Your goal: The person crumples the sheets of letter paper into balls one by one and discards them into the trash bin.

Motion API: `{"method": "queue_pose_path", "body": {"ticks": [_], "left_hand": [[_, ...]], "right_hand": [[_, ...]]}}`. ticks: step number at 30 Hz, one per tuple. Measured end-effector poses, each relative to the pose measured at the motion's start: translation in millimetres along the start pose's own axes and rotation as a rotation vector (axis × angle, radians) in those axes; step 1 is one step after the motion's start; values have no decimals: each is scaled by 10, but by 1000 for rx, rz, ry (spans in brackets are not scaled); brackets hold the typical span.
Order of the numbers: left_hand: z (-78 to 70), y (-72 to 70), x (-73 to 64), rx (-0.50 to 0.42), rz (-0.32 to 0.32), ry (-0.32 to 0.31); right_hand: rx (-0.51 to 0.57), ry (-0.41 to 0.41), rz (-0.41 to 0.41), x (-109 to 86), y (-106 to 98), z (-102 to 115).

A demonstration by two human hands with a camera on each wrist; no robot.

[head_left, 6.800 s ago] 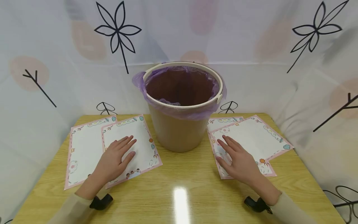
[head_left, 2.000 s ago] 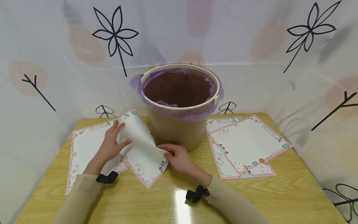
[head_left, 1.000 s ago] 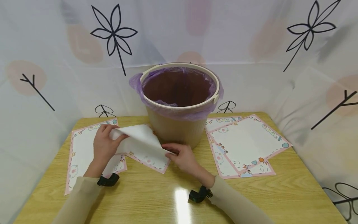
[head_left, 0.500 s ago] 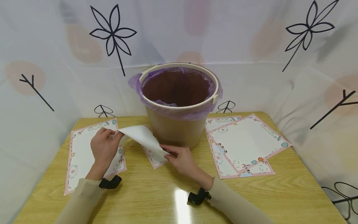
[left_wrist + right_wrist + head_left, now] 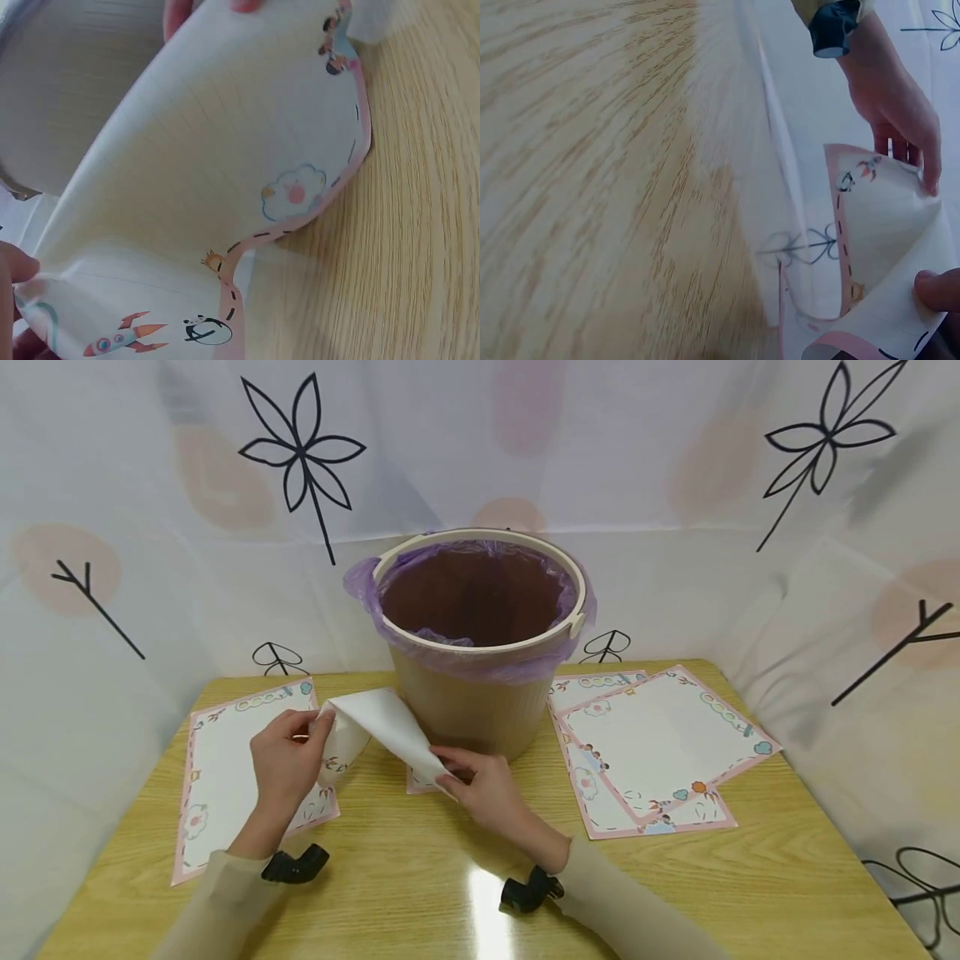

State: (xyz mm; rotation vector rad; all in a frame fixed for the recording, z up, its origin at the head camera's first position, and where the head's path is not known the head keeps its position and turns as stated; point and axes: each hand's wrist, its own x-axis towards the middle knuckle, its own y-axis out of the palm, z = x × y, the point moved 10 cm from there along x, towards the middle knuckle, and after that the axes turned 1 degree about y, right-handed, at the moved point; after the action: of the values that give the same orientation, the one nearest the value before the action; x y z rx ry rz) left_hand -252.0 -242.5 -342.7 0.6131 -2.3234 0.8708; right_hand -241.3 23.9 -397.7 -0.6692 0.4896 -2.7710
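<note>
Between my two hands is a bent sheet of white paper [image 5: 389, 725] with a pink printed border, held just in front of the bin. My left hand [image 5: 287, 762] pinches one corner of it between thumb and fingers. My right hand [image 5: 487, 793] pinches its other end, near the foot of the bin. In the left wrist view the sheet [image 5: 202, 142] curves upward, and a rocket and a cloud show on its printed face. The right wrist view shows the left hand [image 5: 900, 105] gripping the far corner, and the right thumb [image 5: 937, 290] pressed on the paper.
A beige bin [image 5: 472, 710] lined with a purple bag [image 5: 517, 671] stands at the back middle of the wooden table [image 5: 405, 877]. Another bordered sheet [image 5: 232, 777] lies on the left. Two overlapping sheets [image 5: 652, 743] lie on the right. A patterned cloth [image 5: 637, 460] hangs behind.
Both hands lay over papers at first. They then took hold of one left sheet, slid it toward the bin and bent it. Lately the left hand has lifted its corner slightly and shifted right.
</note>
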Motion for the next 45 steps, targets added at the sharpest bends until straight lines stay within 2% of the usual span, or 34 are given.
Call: {"method": "queue_pose_path", "body": {"ticks": [2, 5, 8, 12, 16, 22, 26, 30, 34, 37, 41, 45], "left_hand": [[26, 22, -23, -32, 40, -73], [31, 47, -62, -40, 80, -143], [17, 78, -93, -33, 95, -174], [-30, 141, -130, -52, 96, -186], [-82, 198, -165, -77, 99, -219], [-108, 268, -198, -139, 129, -302], [-137, 303, -205, -170, 151, -316], [-176, 302, -200, -177, 145, -298], [-194, 272, -179, -169, 110, -264], [-209, 236, -161, -167, 80, -221], [-251, 179, -140, -146, 52, -129], [-282, 118, -123, -175, 27, -44]], "right_hand": [[4, -2, 3, -4, 5, 17], [5, -7, 14, -10, 28, 41], [11, -16, 39, -18, 81, 71], [-12, -45, 84, -38, 183, 107], [-87, -122, 115, -74, 269, 161], [-248, -315, 107, -121, 326, 326], [-333, -347, 140, -130, 363, 388], [-367, -356, 186, -141, 399, 435], [-357, -359, 191, -143, 400, 450], [-337, -370, 166, -143, 366, 465], [-329, -403, 100, -147, 284, 503], [-333, -418, 57, -145, 214, 532]]}}
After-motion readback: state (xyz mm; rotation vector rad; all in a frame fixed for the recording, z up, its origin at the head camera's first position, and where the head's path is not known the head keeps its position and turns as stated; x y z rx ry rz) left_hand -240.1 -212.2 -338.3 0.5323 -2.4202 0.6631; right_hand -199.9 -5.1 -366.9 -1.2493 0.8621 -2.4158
